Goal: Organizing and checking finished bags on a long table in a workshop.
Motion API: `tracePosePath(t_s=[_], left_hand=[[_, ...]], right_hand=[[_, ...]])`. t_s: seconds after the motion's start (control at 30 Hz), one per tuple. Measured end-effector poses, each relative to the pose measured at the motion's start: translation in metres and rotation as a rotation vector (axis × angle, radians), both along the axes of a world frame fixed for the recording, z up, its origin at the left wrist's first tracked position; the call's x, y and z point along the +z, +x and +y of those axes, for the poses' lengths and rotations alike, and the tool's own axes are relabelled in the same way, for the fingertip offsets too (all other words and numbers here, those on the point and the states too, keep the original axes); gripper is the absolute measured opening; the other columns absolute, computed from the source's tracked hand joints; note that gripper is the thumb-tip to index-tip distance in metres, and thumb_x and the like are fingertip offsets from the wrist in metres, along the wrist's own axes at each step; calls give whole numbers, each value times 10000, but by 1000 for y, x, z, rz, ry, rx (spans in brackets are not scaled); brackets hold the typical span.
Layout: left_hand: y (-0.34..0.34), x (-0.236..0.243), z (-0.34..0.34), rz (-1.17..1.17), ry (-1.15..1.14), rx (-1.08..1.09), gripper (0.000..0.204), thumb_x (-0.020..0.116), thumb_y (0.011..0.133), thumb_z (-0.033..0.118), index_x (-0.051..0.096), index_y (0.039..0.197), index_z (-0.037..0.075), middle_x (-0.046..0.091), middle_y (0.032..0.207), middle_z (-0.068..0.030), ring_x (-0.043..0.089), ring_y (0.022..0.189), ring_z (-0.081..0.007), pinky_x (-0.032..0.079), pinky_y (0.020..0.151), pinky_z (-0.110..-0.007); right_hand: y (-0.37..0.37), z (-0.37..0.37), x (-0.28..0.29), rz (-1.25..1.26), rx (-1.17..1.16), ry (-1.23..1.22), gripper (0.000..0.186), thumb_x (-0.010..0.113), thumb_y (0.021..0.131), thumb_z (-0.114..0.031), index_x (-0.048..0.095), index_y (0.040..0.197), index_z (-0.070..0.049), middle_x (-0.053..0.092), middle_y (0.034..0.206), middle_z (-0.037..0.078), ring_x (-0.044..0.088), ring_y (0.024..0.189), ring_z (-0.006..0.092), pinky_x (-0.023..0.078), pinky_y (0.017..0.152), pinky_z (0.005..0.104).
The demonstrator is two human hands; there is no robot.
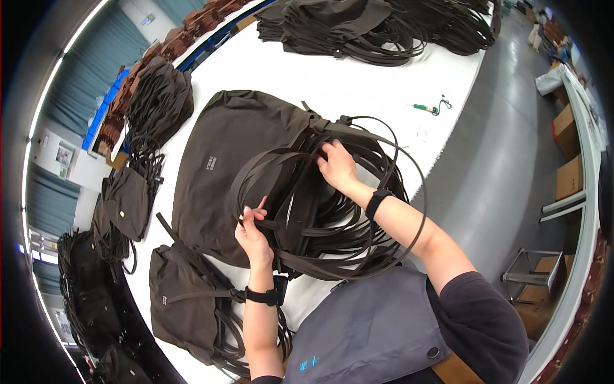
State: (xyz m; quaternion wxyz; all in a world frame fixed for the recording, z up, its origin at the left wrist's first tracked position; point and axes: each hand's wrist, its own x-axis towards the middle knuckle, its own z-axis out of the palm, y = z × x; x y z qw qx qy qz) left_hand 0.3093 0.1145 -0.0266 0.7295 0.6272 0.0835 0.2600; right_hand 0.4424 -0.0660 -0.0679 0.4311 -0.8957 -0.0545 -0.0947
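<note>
A large dark-brown fabric bag (214,192) lies on the white table, with long black straps (352,237) piled in loops over its right side. My left hand (254,233) pinches the straps near the bag's lower middle; exactly which strands is unclear. Higher up and to the right, my right hand (338,163) has its fingers curled into the strap bundle near the bag's top edge, fingertips partly hidden among the loops. A second, smaller bag (179,301) with straps lies below the large one, left of my left forearm.
More dark bags are piled at the back (320,25) and along the left (153,102). A green-handled tool (423,107) with a cord lies on the white table (409,70) at right. Beyond are a grey aisle, cardboard boxes (568,176) and a metal stool (531,276).
</note>
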Motion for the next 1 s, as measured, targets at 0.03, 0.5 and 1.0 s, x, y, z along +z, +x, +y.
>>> tracePosePath(t_s=[0.03,0.5,1.0], left_hand=[[-1,0,1,25,2,16,386,494,980,272,519,691,17,575,752,-77,536,788,-164,405,971,-400],[-2,-2,2,69,-72,86,402,512,967,319,500,686,32,600,815,-97,546,849,-183,383,924,-325],[-3,18,-25,114,695,-200,124,669,818,134,646,848,16,662,885,-80,581,1064,-248,420,985,-475]], right_hand=[[4,-3,-3,-4,-15,4,295,626,819,-205,615,1090,-88,563,1103,133,604,924,382,495,793,458],[12,-10,1,-98,59,101,186,607,812,-207,678,938,-91,622,1007,97,622,895,332,499,784,432],[-141,-12,8,38,1225,-67,178,571,820,-212,589,815,-36,612,728,152,620,727,364,500,619,446]])
